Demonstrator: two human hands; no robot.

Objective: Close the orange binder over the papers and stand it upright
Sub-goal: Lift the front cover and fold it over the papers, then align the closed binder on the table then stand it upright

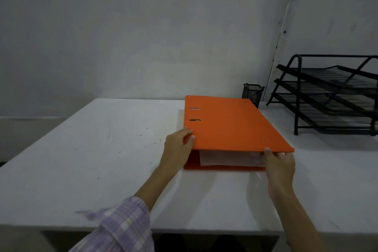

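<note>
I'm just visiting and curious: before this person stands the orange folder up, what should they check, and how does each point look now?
1. Cover shut over papers: not ok, a gap shows at the near edge.
2. Left hand holding the orange binder at its spine corner: ok.
3. Right hand gripping the cover's near corner: ok.
4. Papers clamped on rings: cannot tell.
5. Bare table to the left for standing it: ok.
6. Pen cup close behind: cannot tell if touching.

Lilac-and-white plaid sleeve (124,225), pushed up left forearm, cuff loose. Right forearm (294,208) bare, unsleeved. Both hands bare.
</note>
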